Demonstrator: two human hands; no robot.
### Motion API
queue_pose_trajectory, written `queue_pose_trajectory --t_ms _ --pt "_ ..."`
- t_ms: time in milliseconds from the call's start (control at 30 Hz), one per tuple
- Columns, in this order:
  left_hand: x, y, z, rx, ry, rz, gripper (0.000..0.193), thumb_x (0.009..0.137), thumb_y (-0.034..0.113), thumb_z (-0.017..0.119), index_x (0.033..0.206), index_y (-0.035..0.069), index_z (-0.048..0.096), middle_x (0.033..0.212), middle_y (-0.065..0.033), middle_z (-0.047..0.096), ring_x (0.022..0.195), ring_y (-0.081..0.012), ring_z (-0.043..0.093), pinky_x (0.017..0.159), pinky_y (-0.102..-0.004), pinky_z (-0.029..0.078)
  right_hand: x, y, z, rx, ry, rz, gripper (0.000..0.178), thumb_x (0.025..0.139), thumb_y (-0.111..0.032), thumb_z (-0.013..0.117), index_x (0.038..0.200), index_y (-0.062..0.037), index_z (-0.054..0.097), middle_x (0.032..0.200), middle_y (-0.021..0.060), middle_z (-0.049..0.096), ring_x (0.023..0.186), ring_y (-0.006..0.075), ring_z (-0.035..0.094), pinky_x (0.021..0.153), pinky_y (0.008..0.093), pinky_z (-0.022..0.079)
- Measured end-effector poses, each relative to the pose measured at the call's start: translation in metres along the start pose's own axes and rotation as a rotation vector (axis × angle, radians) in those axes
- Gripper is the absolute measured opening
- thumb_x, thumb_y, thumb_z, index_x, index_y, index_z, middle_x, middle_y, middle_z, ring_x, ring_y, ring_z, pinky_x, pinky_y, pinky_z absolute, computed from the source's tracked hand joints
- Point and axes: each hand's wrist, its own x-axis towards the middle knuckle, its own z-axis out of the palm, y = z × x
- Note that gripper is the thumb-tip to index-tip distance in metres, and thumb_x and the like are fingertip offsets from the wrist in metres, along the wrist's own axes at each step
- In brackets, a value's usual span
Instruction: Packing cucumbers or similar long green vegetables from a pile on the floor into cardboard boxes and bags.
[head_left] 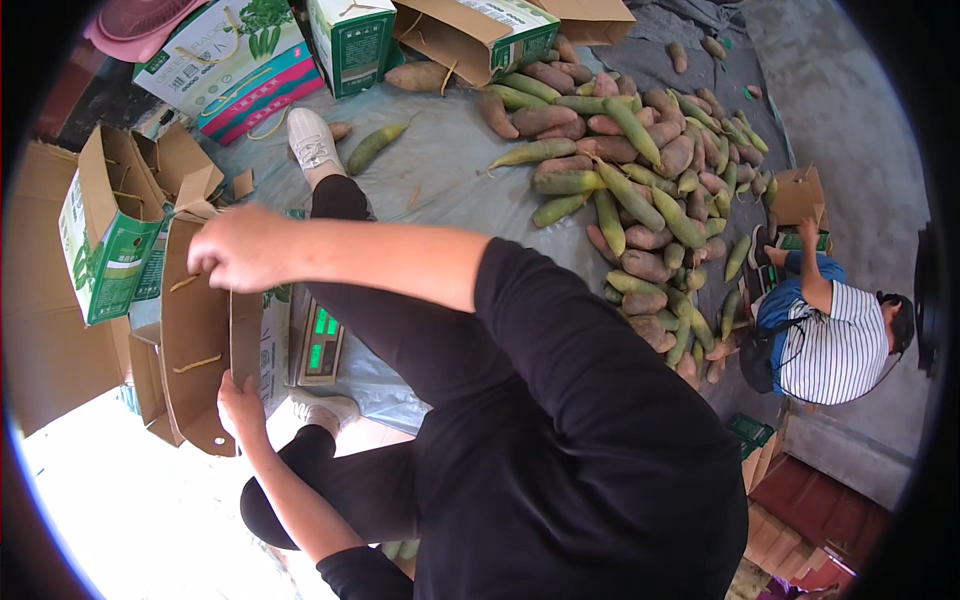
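An open cardboard box (195, 340) with yellow rope handles stands in front of me at the left of the view. My right hand (245, 250), its fingers curled and slightly blurred, grips the box's far upper end. Pinched in my left hand (242, 408) is the lower end of a raised flap (243, 335) on the same box. The inside of the box is mostly hidden by its walls. Beside it lies a scale (320, 345) with a lit green display, between my feet.
A large heap of green radishes (630, 130) and reddish-brown tubers (645, 265) covers the plastic sheet (430, 180). One green radish (378, 148) lies apart near my shoe. Printed cartons (350, 45) stand around. Another person (835, 340) crouches at the right beside a small box (798, 195).
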Motion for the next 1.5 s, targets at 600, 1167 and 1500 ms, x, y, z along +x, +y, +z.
queue_pose_trajectory --t_ms 600,1167,1500 --pt "0.004 -0.017 0.012 -0.062 0.023 0.051 0.018 0.078 0.004 0.057 0.096 -0.002 0.058 0.084 -0.0194 0.064 0.079 -0.034 0.063 0.071 -0.0386 0.047 -0.299 0.23 -0.16 -1.0 -0.104 1.278 0.034 0.079 -0.01 0.053 0.113 -0.0134 0.053 0.121 0.0083 0.049 0.119 0.026 0.043 0.09 0.047 0.04" --pt "0.007 -0.015 0.008 -0.115 0.039 0.009 0.017 0.077 0.001 0.054 0.093 -0.003 0.057 0.078 -0.0188 0.062 0.073 -0.0305 0.061 0.07 -0.036 0.045 -0.368 0.248 -0.171 -1.334 -0.453 1.212 0.024 0.086 -0.016 0.047 0.108 -0.0193 0.057 0.111 0.0009 0.051 0.107 0.0197 0.046 0.088 0.0517 0.035" --pt "0.007 -0.004 -0.001 -0.046 0.03 -0.087 0.018 0.074 0.007 0.057 0.091 0.002 0.06 0.077 -0.0182 0.062 0.074 -0.0325 0.062 0.069 -0.0381 0.046 -0.352 0.209 -0.185 -1.207 -0.365 1.15 0.027 0.083 -0.015 0.055 0.109 -0.0187 0.055 0.108 0.0007 0.055 0.11 0.0204 0.049 0.089 0.0531 0.036"
